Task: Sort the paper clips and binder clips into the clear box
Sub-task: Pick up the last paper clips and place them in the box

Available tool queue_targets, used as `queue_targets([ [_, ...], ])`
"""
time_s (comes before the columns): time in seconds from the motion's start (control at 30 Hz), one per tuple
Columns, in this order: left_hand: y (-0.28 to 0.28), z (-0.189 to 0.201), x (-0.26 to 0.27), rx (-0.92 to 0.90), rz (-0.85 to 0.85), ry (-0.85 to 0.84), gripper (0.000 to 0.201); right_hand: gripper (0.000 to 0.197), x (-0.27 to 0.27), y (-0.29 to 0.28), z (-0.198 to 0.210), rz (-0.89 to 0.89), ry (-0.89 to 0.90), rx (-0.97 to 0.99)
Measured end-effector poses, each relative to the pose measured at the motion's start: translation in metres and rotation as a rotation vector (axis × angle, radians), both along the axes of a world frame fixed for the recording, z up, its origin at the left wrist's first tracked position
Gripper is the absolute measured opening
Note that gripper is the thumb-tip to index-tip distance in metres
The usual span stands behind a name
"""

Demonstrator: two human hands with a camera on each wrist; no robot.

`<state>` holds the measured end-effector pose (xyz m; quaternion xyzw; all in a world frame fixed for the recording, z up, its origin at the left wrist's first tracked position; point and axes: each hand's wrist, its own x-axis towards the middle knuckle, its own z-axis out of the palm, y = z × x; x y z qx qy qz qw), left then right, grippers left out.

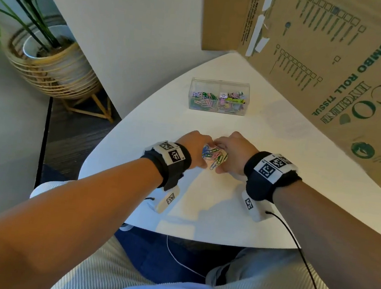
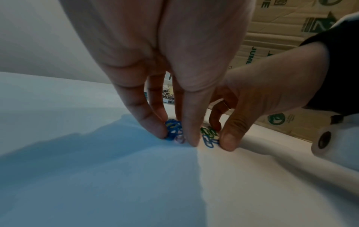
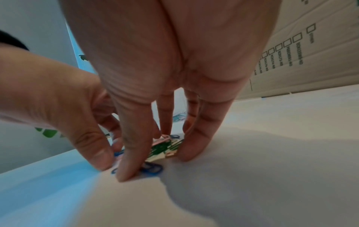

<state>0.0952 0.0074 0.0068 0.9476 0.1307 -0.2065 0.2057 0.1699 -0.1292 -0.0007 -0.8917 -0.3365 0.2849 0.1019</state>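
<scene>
— Where are the paper clips (image 1: 214, 156)?
— Piled on the bench (image 1: 213, 205). My left hand (image 1: 194, 147) and right hand (image 1: 238, 153) curl round them. I should squeeze low, then carry them to the clear box (image 1: 214, 84), left side.

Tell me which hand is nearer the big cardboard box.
Right. The right hand grips the paper clips from the side toward the cardboard box. The left hand grips them from the opposite side, farther from that box.
</scene>
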Motion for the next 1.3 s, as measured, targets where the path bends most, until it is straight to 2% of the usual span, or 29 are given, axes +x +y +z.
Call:
queue_targets([
  [0.07, 0.002, -0.001, -0.006, 0.0, 0.069, -0.011, 0.079, 0.099, 0.0, -0.007, 0.0, -0.036, -0.008, -0.013],
  [0.13, 0.008, 0.0, -0.011, 0.049, 0.108, 0.012, 0.079, 0.108, 0.0, -0.016, 0.002, -0.063, -0.035, -0.086],
  [0.2, 0.01, -0.001, -0.012, 0.081, 0.105, 0.053, 0.062, 0.108, 0.0, -0.019, 0.003, -0.071, -0.04, -0.145],
  [0.3, 0.004, -0.003, -0.007, 0.061, 0.132, 0.004, 0.034, 0.099, -0.002, -0.008, 0.005, -0.048, -0.041, -0.153],
  [0.4, -0.006, -0.003, 0.001, -0.009, 0.203, -0.048, 0.026, 0.089, -0.006, 0.008, 0.003, -0.047, -0.052, -0.096],
  [0.47, -0.01, -0.005, 0.003, -0.134, 0.296, -0.075, 0.023, 0.079, -0.007, 0.017, 0.003, -0.069, -0.049, -0.032],
  [0.63, -0.007, -0.015, -0.01, -0.62, 0.612, -0.198, 0.019, 0.033, -0.007, 0.026, 0.004, -0.075, -0.057, 0.053],
  [0.7, -0.006, -0.015, -0.017, -0.773, 0.732, -0.24, 0.021, 0.024, -0.007, 0.026, 0.003, -0.092, -0.065, 0.064],
  [0.87, -0.008, -0.017, -0.035, -1.046, 0.955, -0.277, 0.021, 0.016, -0.002, 0.024, -0.003, -0.29, 0.017, 0.204],
  [1.0, -0.006, -0.021, -0.043, -1.202, 1.057, -0.276, 0.021, 0.021, 0.0, 0.011, -0.001, -0.652, 0.273, 0.448],
  [1.07, -0.006, -0.019, -0.044, -1.3, 1.1, -0.28, 0.022, 0.023, -0.001, 0.005, 0.008, -0.719, 0.359, 0.565],
  [1.2, -0.013, -0.007, -0.04, -1.63, 1.176, -0.21, 0.041, 0.018, -0.015, 0.003, 0.037, -0.524, 0.419, 0.667],
  [1.23, -0.016, -0.003, -0.038, -1.707, 1.194, -0.181, 0.045, 0.018, -0.021, 0.005, 0.043, -0.434, 0.405, 0.639],
  [1.3, -0.025, 0.005, -0.036, -1.848, 1.226, -0.13, 0.05, 0.018, -0.035, 0.009, 0.052, -0.197, 0.245, 0.471],
])
